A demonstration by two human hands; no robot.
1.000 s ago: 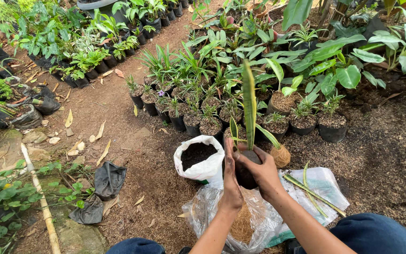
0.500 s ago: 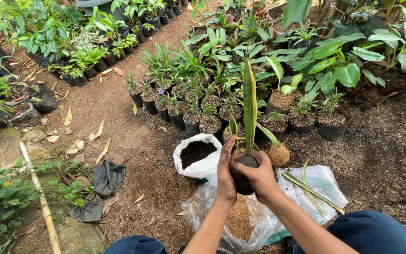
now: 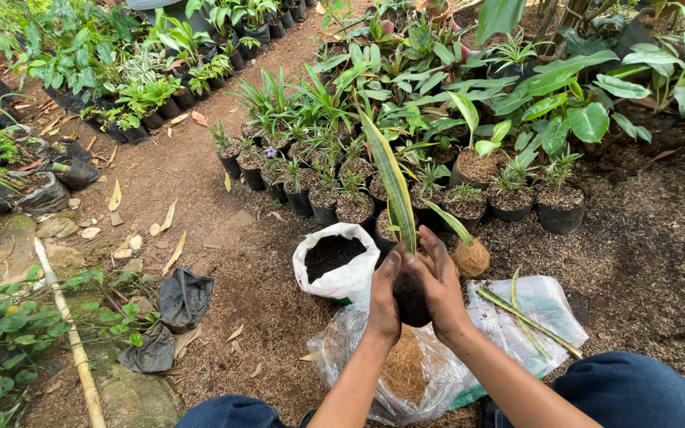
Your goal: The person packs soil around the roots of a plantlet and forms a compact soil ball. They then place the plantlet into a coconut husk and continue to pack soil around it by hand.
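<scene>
Between the two hands, just above a clear plastic bag (image 3: 509, 333) of brown fibre, sits a small black nursery pot (image 3: 411, 299) with one young plant (image 3: 394, 186) in it. The left hand (image 3: 384, 297) cups the pot's near side and the right hand (image 3: 440, 285) wraps the far side, both closed firmly around it, fingers soiled. The pot is dark and soft-walled, mostly hidden by the palms; the plant is a single tall, stiff, sword-shaped leaf, green with yellowish edges, standing nearly upright, with one shorter leaf bending off to the right. Just to the left stands one white sack (image 3: 334, 265), open, holding dark soil. Two loose long leaves (image 3: 526, 319) lie on the plastic bag, right of the hands.
</scene>
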